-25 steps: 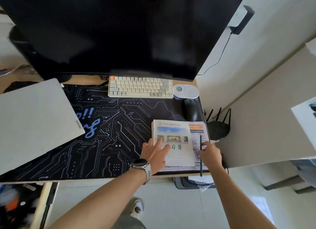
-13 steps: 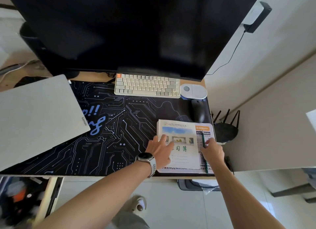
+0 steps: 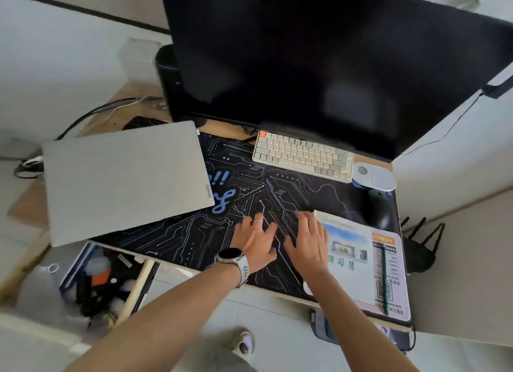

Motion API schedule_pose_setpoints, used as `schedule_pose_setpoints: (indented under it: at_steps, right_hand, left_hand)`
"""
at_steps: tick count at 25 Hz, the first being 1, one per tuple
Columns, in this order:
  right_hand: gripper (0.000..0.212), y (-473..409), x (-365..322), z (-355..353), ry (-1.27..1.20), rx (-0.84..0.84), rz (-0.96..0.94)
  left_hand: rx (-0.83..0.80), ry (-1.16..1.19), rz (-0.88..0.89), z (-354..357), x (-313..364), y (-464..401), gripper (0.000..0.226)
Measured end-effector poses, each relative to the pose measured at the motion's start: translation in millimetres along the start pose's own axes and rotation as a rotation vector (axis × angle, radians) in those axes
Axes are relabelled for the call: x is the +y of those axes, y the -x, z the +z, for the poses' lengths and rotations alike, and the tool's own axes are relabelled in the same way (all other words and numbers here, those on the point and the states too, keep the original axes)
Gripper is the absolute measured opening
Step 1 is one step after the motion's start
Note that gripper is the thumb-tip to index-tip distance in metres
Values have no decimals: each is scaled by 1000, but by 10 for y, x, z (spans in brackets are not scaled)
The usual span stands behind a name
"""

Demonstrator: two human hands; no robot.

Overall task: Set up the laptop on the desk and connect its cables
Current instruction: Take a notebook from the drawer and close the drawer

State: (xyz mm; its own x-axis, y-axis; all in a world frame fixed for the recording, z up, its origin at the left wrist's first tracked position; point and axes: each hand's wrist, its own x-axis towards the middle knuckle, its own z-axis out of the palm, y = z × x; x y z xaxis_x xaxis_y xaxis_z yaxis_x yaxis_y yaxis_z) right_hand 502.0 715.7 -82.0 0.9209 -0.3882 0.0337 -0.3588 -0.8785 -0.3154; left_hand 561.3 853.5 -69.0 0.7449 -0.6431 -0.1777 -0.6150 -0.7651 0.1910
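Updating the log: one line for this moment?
laptop closed, uncabled | left hand, right hand empty over mat | notebook beside right hand

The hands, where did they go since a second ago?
Both hands left the notebook. The left hand slid off it leftward onto the black desk mat. The right hand let go of the green pencil, which now lies on the papers, and moved left to the notebook's edge. Both are open and empty. The closed laptop, keyboard and mouse stayed put.
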Motion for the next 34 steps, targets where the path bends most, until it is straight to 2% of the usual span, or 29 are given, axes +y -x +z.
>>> schedule_pose_setpoints:
  at_steps: [7,11,15,17,20,24,27,29,32,34]
  right_hand:
    - [52,422,-1631,554,52,-94,-415]
    - [58,910,-2584,892,46,-199,-500]
    - [56,1428,-3383,1169,66,-253,-606]
    - [65,1661,-3654,1333,90,-300,-617]
    - [79,1940,-3861,1579,227,-411,-608]
    - [72,2092,-3841,1779,393,-502,-610]
    - [89,2219,-3783,1882,432,-605,-590]
    - [103,2266,-3789,1914,399,-621,-543]
    - [105,2353,-3827,1833,403,-649,-504]
    - [107,2400,-3843,1807,401,-564,-453]
  left_hand:
    - [-10,-12,-279,-125,-1302,1071,49]
    - [-24,-35,-376,-133,-2007,1875,54]
    - [-69,-9,-476,-57,-2638,2683,58]
    - [-117,-13,-501,11,-2944,3047,56]
    - [-212,-10,-550,173,-3360,3523,60]
    - [-309,5,-568,374,-3714,3880,70]
    - [-325,0,-531,439,-3862,3925,78]
    - [-341,-5,-490,454,-3920,3903,82]
    - [-356,-48,-427,470,-3940,3834,87]
    - [-332,-53,-449,492,-3936,3783,91]
